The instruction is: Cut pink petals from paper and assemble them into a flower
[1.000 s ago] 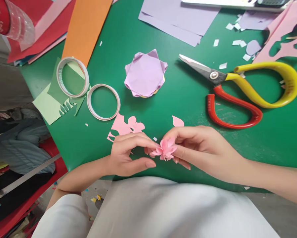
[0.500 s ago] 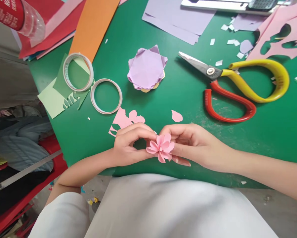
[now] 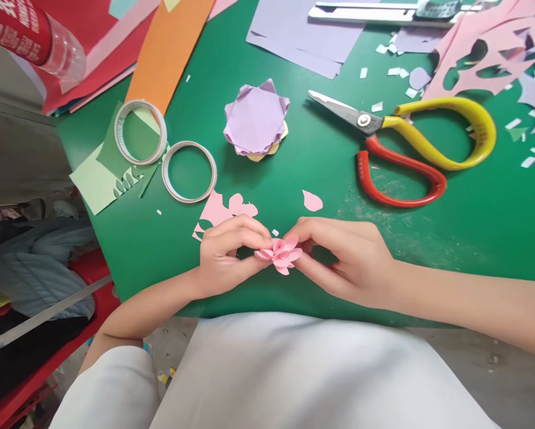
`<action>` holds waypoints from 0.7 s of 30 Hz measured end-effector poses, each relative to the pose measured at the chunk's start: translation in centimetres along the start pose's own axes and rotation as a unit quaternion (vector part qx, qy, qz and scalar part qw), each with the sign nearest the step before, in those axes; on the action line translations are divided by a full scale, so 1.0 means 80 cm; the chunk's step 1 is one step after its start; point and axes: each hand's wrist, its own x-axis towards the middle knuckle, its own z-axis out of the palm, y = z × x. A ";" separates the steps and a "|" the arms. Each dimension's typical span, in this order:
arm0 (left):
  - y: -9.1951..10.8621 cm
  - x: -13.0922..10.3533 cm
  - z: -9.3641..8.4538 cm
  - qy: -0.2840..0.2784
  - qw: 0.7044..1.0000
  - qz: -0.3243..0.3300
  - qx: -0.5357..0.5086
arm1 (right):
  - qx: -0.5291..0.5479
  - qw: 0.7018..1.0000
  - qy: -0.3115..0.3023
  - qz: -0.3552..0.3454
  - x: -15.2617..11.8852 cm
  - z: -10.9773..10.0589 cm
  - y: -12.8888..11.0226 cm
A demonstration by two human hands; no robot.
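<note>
A pink paper flower (image 3: 282,255) with layered petals is held between my two hands, low over the near edge of the green table. My left hand (image 3: 232,253) pinches its left side between thumb and fingers. From the other side, the thumb and forefinger of my right hand (image 3: 348,259) close on its right petals. Just beyond my hands lie a loose pink petal (image 3: 312,201) and a cut pink paper scrap (image 3: 214,210). Farther back stands a folded lilac paper piece (image 3: 256,119) with yellow points beneath it.
Scissors (image 3: 370,122) with yellow and red handles lie slightly apart at the right. Two tape rolls (image 3: 189,198) rest left, by green paper (image 3: 93,182). Behind are orange paper (image 3: 169,53), lilac sheets (image 3: 298,39), a utility knife (image 3: 375,12), pink offcuts (image 3: 450,68) and a bottle (image 3: 64,50).
The flower has tipped to a flatter angle in my hands. My right hand has shifted its grip, its fingers now drawn in at the right petals. The view has moved slightly.
</note>
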 end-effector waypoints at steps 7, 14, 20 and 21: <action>0.002 0.001 0.001 -0.005 1.000 -0.014 -0.004 | -0.107 0.989 0.000 -0.101 -0.003 0.001 0.007; 0.002 0.002 0.000 -0.003 1.000 -0.015 -0.006 | -0.134 0.983 -0.019 -0.126 -0.004 0.001 0.013; 0.002 0.001 0.001 -0.003 1.000 -0.021 0.001 | -0.141 0.987 0.009 -0.081 -0.002 -0.007 0.008; 0.003 0.001 0.001 -0.002 1.000 -0.020 0.007 | -0.139 0.988 0.022 -0.070 -0.001 -0.010 0.006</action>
